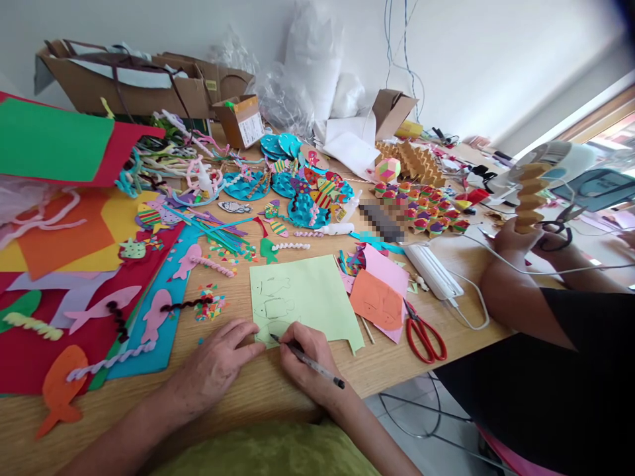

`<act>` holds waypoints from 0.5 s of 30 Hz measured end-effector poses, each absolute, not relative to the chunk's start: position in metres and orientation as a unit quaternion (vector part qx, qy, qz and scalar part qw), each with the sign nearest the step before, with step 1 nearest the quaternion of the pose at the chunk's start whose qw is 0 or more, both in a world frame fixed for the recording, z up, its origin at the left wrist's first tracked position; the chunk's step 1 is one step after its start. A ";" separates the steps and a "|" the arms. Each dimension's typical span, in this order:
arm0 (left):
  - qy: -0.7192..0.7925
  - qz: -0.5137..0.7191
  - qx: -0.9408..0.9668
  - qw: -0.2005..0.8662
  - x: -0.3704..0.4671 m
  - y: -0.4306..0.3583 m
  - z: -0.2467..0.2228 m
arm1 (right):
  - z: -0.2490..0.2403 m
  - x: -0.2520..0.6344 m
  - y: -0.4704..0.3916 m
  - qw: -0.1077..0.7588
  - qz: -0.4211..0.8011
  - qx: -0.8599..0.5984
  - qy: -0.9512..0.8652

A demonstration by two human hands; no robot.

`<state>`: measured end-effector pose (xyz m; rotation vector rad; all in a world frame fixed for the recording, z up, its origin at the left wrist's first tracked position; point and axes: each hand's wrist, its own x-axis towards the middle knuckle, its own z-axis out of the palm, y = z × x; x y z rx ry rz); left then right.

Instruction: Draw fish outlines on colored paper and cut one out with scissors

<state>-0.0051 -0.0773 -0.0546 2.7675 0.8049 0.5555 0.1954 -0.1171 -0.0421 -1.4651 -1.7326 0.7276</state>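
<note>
A pale green sheet [312,291] lies on the wooden table, with fish outlines drawn down its left side. My right hand [310,360] is closed around a black pen [317,367], its tip on the sheet's lower left part, over a faint outline. Beside it my left hand [218,363] lies flat with fingers spread, fingertips at the sheet's lower left edge. An orange piece [377,301] with drawn outlines rests on pink sheets right of the green sheet. Red-handled scissors [424,334] lie further right.
Coloured sheets and felt fish [64,383] cover the left side. Craft pieces and a white glue bottle [337,229] lie behind the green sheet. A white power strip [434,271] is at right. Beyond it a person's hands [518,241] hold a cardboard strip and dark scissors. Boxes stand behind.
</note>
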 end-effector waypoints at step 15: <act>0.289 0.186 0.932 0.119 -0.003 -0.078 -0.050 | -0.040 0.196 -0.117 0.386 0.295 -0.575 -0.658</act>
